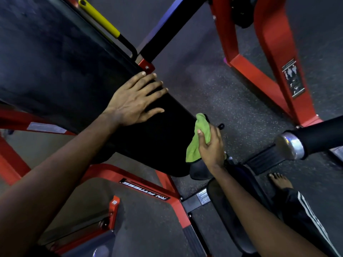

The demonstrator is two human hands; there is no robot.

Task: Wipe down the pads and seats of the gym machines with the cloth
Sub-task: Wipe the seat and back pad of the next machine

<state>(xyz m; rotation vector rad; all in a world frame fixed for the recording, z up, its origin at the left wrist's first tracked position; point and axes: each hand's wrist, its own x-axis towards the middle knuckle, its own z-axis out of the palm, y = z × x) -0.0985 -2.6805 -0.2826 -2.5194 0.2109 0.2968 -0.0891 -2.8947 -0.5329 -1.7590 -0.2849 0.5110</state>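
Green microfibre, bunched into a loose wad, is sitting in the right hand: the thumb is pinching the cloth against curled fingers, and a tail of it is hanging below the palm. The cloth is meeting the right edge of the machine's long black vinyl pad, near its narrower lower end. That looks like the side and rim getting wiped rather than the broad top face.

The left hand is lying flat on the pad further up, fingers straight and spread, gripping nothing. It is probably bracing the person's lean and steadying the pad against the push of the wiping hand. Gripping the cloth in a wad is giving the fingers a firm, thick face to press with.

The vinyl is looking dull and faintly streaked under the dim light, so I cannot tell which parts are already clean. Much of the upper pad seems to be waiting its turn.

Red steel framing is running around and beneath the pad, carrying an instruction sticker and a maker's plate. A yellow-sleeved handle is sticking out beside the upper pad, and a black roller with a chrome end cap is reaching in from the right. Underfoot, speckled rubber gym flooring is showing, with the person's bare foot standing on it.
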